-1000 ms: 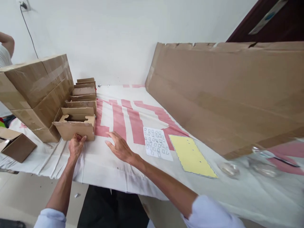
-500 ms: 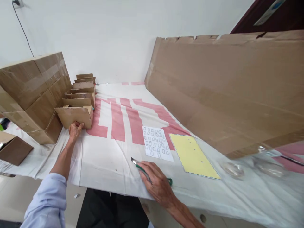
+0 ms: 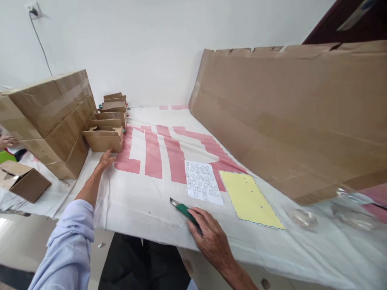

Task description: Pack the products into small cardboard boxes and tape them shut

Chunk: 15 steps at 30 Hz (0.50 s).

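My right hand (image 3: 208,235) rests near the table's front edge, fingers closed over a green utility knife (image 3: 184,210) whose blade end points left and away from me. My left hand (image 3: 105,160) is stretched out to the left, fingers apart, touching the table just in front of the nearest small cardboard box (image 3: 104,139). Behind that box stands a row of several more small open boxes (image 3: 113,106). A white sheet printed with small outlines (image 3: 202,183) and a yellow sheet (image 3: 249,199) lie right of the knife.
Large taped cartons (image 3: 48,117) are stacked at the left, with a small brown box (image 3: 21,183) in front of them. A big cardboard sheet (image 3: 287,117) leans along the right. Clear plastic pieces (image 3: 305,218) lie at the right. Another person's hand (image 3: 6,141) shows at the far left.
My right hand drew back from the middle of the table to the front edge and closed on the green knife. My left hand pushed the nearest small box away and now lies open before it.
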Motion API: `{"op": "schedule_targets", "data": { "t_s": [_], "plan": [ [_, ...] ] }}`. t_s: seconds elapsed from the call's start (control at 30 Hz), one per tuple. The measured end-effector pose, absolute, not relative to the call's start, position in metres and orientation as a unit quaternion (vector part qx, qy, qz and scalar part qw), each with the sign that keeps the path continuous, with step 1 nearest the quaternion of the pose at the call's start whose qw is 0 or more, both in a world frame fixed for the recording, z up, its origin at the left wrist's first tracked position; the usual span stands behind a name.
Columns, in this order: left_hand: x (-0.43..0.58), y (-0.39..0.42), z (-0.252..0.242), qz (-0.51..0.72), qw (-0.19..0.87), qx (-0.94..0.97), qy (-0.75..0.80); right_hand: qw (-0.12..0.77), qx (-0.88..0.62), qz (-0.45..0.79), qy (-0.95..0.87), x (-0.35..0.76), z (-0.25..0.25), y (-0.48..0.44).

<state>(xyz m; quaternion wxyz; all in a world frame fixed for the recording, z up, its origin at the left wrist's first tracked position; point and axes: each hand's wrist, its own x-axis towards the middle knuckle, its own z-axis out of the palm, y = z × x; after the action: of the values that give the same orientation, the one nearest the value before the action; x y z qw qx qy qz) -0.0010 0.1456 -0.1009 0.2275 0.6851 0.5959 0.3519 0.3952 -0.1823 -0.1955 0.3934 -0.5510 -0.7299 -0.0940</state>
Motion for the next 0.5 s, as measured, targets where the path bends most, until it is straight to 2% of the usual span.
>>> {"op": "schedule_targets", "data": {
  "t_s": [0.23,0.5],
  "plan": [
    [0.0,0.09,-0.112,0.274,0.211,0.713,0.61,0.402,-0.53,-0.115,-0.738,0.395,-0.199,-0.183],
    [0.013,0.019,-0.121,0.257,0.205,0.735,0.593,0.401,-0.539,-0.133,-0.729,0.393,-0.203,-0.182]
  ]
}}
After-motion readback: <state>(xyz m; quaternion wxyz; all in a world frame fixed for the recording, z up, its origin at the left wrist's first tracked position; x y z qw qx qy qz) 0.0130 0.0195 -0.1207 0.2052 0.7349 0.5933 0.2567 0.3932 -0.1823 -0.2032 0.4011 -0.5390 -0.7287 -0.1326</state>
